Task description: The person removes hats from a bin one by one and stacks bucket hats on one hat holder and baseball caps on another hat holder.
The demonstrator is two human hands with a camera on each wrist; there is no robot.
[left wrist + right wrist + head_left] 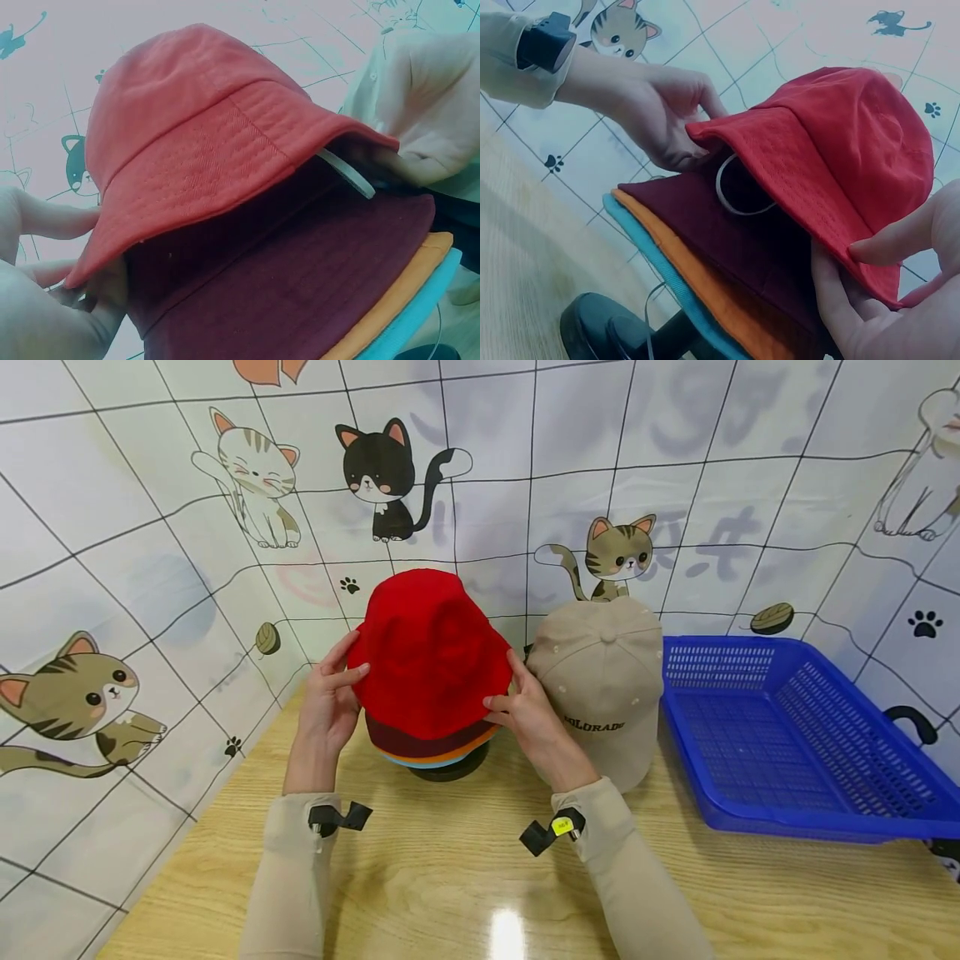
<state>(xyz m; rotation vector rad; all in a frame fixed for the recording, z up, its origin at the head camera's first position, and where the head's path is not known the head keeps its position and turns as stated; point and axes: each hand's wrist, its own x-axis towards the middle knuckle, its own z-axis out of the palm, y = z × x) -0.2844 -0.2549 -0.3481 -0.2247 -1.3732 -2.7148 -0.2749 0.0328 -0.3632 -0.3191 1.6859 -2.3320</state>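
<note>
A red bucket hat (431, 652) sits over a maroon hat (727, 232), with an orange hat (697, 274) and a light blue hat (656, 262) stacked beneath. My left hand (330, 702) pinches the red brim on the left, thumb on top and fingers under it. My right hand (534, 714) pinches the same brim on the right. In both wrist views the red brim stands apart from the maroon one, and a pale strap (349, 174) shows in the gap. Below the stack is the dark round base (600, 326) of a stand.
Close to my right hand, a beige cap (600, 668) with COLORADO lettering stands upright. A blue plastic basket (697, 777) lies to its right on the wooden table (442, 868). A tiled, cat-printed wall covering (487, 485) rises behind and at the left.
</note>
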